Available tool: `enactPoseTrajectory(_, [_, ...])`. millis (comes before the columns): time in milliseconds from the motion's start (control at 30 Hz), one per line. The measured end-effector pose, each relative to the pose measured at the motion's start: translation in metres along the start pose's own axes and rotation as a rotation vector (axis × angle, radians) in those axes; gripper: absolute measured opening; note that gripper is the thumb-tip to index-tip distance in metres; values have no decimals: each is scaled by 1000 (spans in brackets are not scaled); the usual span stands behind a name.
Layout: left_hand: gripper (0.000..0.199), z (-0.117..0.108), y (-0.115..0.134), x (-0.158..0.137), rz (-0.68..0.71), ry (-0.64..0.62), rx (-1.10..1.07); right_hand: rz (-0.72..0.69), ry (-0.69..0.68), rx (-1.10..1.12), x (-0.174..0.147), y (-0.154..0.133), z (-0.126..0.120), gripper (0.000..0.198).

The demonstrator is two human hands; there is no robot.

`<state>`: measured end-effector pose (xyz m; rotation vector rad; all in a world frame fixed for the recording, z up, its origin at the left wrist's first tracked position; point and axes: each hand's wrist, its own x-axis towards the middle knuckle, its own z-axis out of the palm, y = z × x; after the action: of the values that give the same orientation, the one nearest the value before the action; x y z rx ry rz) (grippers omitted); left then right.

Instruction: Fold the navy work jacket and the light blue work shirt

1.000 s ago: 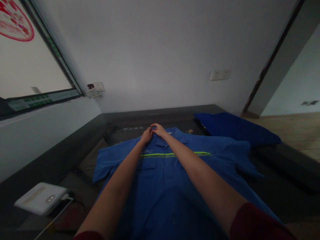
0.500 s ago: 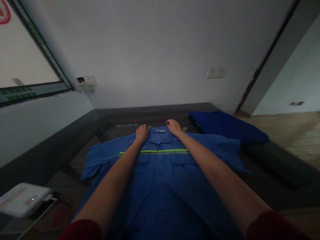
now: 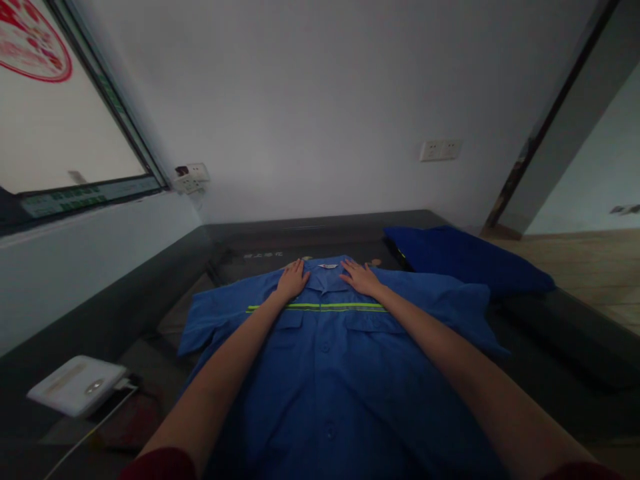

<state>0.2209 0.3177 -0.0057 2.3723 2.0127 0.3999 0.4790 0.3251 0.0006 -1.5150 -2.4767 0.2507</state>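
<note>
A blue short-sleeved work shirt (image 3: pixel 320 373) lies spread front side up, its collar at the far end and a yellow-green stripe across the chest. My left hand (image 3: pixel 293 279) rests flat on it just left of the collar, fingers stretched out. Right of the collar, my right hand (image 3: pixel 361 277) presses flat on the cloth with its fingers spread. Between the hands a small white label shows inside the neck. Buttons run down the front, and my forearms cover parts of both sides.
Beyond the right sleeve lies a folded dark blue garment (image 3: pixel 460 257) on the dark table (image 3: pixel 320 230). A white box-like device (image 3: pixel 80 385) with a cable sits at the left. Wall sockets (image 3: pixel 441 150) and a window (image 3: pixel 75 133) are behind.
Both hands have gone from curled fingers at the collar's sides to lying flat on the shirt beside it. The view has shifted slightly left.
</note>
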Motion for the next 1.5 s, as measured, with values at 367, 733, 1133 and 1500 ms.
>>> enactPoseTrajectory(367, [64,1,-9,4,-38,-66,-26,150,-13,11,5,0,-1,73])
enactPoseTrajectory(733, [46,-17,-32,59,-274,-18,-231,339,240,239,40,22,-29,36])
enactPoseTrajectory(1133, [25,-21,-35,72,-130,-11,-329,402,224,383,71,33,-16,21])
enactPoseTrajectory(1500, [24,-4,-12,66,-147,138,-237,372,347,242,47,19,-25,21])
